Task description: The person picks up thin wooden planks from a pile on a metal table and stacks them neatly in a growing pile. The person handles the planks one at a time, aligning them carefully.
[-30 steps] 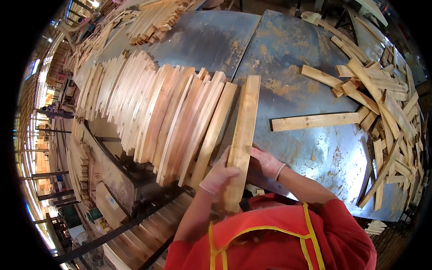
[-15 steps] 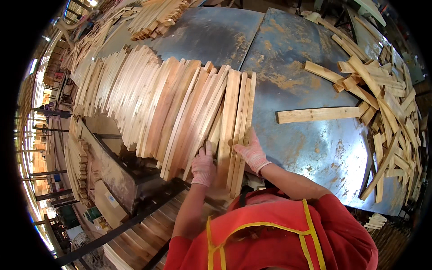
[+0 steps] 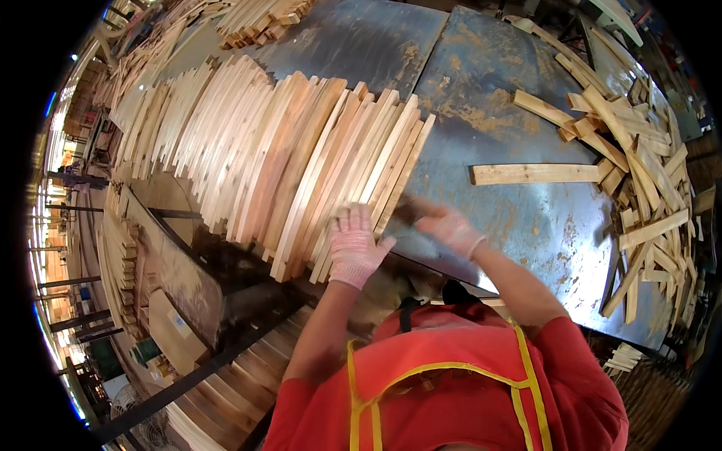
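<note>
A long row of pale wooden strips (image 3: 252, 150) lies side by side on the metal table (image 3: 504, 210). My left hand (image 3: 352, 244), in a pinkish knitted glove, rests over the near ends of the strips towards the row's right end. Its fingers lie flat, and the thumb sticks out to the right. Just right of the row's last strip (image 3: 406, 174), my right hand (image 3: 451, 231) is in the air over the table, gloved alike and smeared by motion. A dark blur lies beside its fingers; whether they hold anything cannot be made out.
A heap of loose wooden offcuts (image 3: 647, 165) covers the table's right side, with one flat board (image 3: 534, 174) pointing from it towards the row. Another stack of strips (image 3: 263, 22) lies at the far left. Below the table's near left side, a dark metal bar (image 3: 203, 376) crosses more boards.
My right hand has left the row's right end and moved rightwards. My left hand now lies flat across the strip ends. The rightmost strips sit closer together and slant more.
</note>
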Motion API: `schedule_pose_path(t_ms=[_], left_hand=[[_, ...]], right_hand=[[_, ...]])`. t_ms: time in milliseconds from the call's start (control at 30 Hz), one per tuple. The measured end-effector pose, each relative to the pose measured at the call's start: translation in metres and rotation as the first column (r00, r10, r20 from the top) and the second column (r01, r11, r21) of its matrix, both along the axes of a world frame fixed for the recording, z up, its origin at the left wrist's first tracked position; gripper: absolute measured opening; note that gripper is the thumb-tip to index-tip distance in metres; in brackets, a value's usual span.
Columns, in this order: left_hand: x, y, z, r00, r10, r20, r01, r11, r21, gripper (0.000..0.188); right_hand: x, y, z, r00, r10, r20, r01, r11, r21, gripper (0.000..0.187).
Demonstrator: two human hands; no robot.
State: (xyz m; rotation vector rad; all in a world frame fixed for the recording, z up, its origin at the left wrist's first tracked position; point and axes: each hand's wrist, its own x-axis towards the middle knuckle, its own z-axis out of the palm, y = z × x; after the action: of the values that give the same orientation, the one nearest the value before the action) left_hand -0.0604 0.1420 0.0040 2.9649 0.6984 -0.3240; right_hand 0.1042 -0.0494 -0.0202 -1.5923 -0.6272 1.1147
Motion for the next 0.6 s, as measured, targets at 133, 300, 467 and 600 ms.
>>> schedule_pose_path(t_ms=[133,300,467,600], left_hand=[[-0.01,-0.007,-0.013,0.997,-0.062,0.049,0.056,0.993,0.102,0.093],[-0.024,-0.037,-0.019,0.96,-0.262,0.102,0.212,0.913,0.348,0.074],[-0.012,-0.048,-0.039,0.941,-0.293,0.167,0.253,0.941,0.224,0.064],[0.002,-0.058,-0.004,0.962,-0.055,0.268,0.075,0.995,-0.065,0.065]], right_hand=[[0.141,-0.109,0.009,0.496,0.117,0.86,0.281,0.916,-0.287,0.076],[0.22,-0.186,0.02,0.393,0.594,0.703,0.473,0.525,-0.708,0.08],[0.229,-0.128,0.053,0.682,0.395,0.616,0.216,0.696,-0.685,0.079],[0.202,-0.117,0.012,0.836,0.02,0.548,0.22,0.904,-0.368,0.072]])
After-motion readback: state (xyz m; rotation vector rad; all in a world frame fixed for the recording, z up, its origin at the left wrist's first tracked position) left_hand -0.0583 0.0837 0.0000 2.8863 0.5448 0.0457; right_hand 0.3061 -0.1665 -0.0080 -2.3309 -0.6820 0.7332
